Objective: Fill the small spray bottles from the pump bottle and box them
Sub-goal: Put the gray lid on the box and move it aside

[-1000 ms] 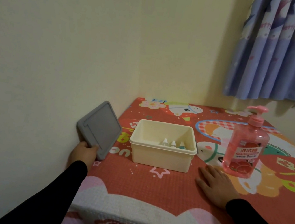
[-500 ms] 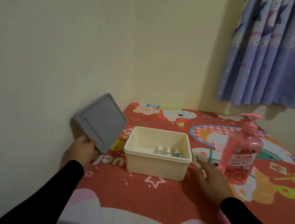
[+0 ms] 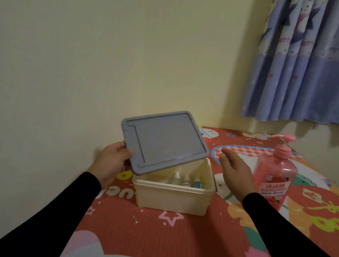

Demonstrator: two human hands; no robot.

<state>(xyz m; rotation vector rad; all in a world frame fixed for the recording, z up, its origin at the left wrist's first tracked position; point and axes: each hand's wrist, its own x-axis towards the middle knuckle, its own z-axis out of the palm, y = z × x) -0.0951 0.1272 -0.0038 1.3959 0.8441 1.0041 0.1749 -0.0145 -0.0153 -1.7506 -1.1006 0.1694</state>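
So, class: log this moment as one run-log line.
left hand: holds grey lid tilted over box | right hand: open, raised | pump bottle: upright

You have a single view, from the camera worn on your head, wide-angle, facing forward and tilted down over the red patterned mat (image 3: 149, 234). It sits close: both sleeved forearms enter from the bottom corners and converge toward centre frame, where the cream box (image 3: 173, 196) lies. The wall (image 3: 89, 41) fills the upper left and centre, the blue curtain (image 3: 317, 62) the upper right. There is no second view to overlap with.
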